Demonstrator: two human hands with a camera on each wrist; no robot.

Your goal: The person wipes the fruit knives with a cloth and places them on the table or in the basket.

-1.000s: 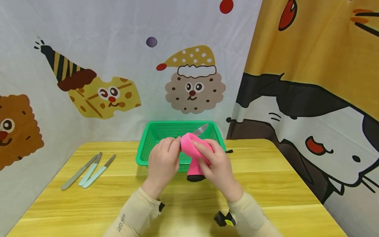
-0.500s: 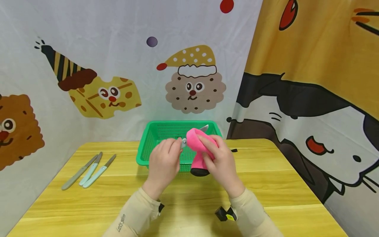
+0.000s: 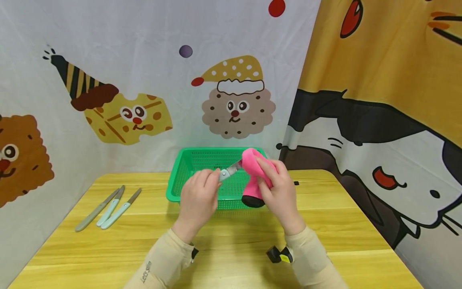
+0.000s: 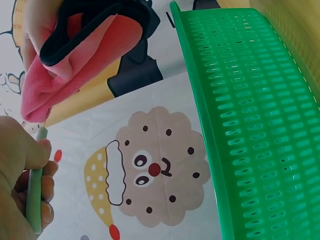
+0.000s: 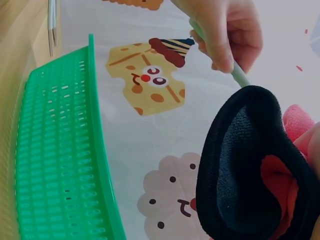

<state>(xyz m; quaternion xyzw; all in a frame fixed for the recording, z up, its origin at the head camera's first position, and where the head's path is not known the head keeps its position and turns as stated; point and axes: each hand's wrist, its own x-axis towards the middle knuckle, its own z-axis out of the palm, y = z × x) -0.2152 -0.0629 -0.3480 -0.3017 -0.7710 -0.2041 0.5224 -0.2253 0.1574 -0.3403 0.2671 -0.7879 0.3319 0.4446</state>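
While the left hand [image 3: 199,192] grips a knife [image 3: 225,174] by its handle [image 4: 34,197] near the green basket [image 3: 175,172], the right hand [image 3: 280,192] pinches a pink cloth [image 3: 252,185] over the end of the blade [image 3: 234,166]. The knife looks light and stiff, probably safest by its handle; the cloth, soft.

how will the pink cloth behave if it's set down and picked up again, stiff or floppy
Probably floppy: the pink cloth folds and bends in the right hand. It looks light for its size, being apparently thin fabric with a hollow, open end. Its fuzzy surface suggests it would be easy to grip rather than slippery.
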